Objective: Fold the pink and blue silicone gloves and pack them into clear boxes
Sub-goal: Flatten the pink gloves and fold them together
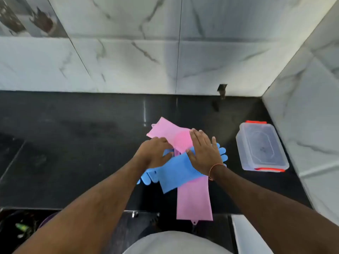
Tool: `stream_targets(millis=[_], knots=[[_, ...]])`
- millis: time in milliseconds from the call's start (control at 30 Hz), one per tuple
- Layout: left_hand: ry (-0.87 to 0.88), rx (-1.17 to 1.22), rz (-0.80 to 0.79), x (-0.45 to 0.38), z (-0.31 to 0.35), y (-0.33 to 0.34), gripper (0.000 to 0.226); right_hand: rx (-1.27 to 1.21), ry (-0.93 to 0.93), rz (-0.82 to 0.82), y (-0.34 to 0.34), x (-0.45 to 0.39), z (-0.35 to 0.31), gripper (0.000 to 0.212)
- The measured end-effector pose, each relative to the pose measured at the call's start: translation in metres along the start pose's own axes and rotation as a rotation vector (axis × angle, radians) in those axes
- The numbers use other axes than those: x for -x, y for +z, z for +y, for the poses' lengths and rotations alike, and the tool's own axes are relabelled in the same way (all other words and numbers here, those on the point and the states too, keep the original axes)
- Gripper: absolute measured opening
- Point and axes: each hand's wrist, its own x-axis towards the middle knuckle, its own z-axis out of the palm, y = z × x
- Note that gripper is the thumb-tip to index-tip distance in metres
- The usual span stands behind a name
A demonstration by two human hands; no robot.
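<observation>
The right hand lies spread and flat on the crossed blue glove and pink glove; the left hand, just beside it, pinches an edge. The springy silicone could unfold if pressure lifts, well short of the lidded clear box to the right.

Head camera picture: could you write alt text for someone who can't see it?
A person's left hand and flat right hand work on a pile of pink gloves and blue gloves on a black counter. A clear box with orange clips sits to the right, by marble-tiled walls.
</observation>
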Motion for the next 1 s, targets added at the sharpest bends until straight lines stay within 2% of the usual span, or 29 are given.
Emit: stream_targets(millis=[167,267,333,400,500,600,633,700,767,800,867,933,1000], knots=[[-0.071,0.048,-0.186,0.017,0.011,0.04,0.062,0.051,-0.016,-0.182,0.033,0.025,0.006,0.068],[-0.124,0.089,-0.161,0.012,0.01,0.045,0.039,0.048,-0.028,-0.188,0.031,0.026,0.006,0.069],[-0.198,0.228,-0.177,0.009,0.009,0.046,0.024,0.024,-0.002,-0.173,0.028,0.024,0.004,0.069],[-0.25,0.411,-0.159,0.006,0.008,0.047,0.023,-0.03,0.064,-0.137,0.025,0.023,0.0,0.068],[-0.29,0.564,-0.146,0.004,0.008,0.048,0.033,-0.127,0.227,-0.027,0.024,0.024,-0.006,0.07],[-0.244,0.437,-0.2,0.006,0.011,0.051,0.046,-0.151,0.436,0.025,0.025,0.028,-0.01,0.073],[-0.242,0.362,-0.166,0.007,0.011,0.05,0.045,-0.153,0.519,0.03,0.025,0.03,-0.011,0.075],[-0.284,0.267,0.031,0.008,0.006,0.045,0.037,-0.217,0.717,0.052,0.026,0.036,-0.013,0.085],[-0.378,0.305,0.197,0.008,-0.002,0.039,0.04,-0.355,0.907,0.111,0.029,0.04,-0.011,0.098],[-0.414,0.364,0.217,0.007,-0.008,0.039,0.042,-0.429,0.979,0.142,0.029,0.043,-0.01,0.102],[-0.394,0.459,0.138,0.004,-0.016,0.042,0.043,-0.552,1.08,0.188,0.03,0.044,-0.008,0.105],[-0.29,0.449,-0.009,0.004,-0.015,0.045,0.046,-0.682,1.155,0.242,0.029,0.042,-0.007,0.104],[-0.185,0.394,-0.11,0.002,-0.009,0.047,0.041,-0.777,1.157,0.297,0.029,0.041,-0.007,0.092]])
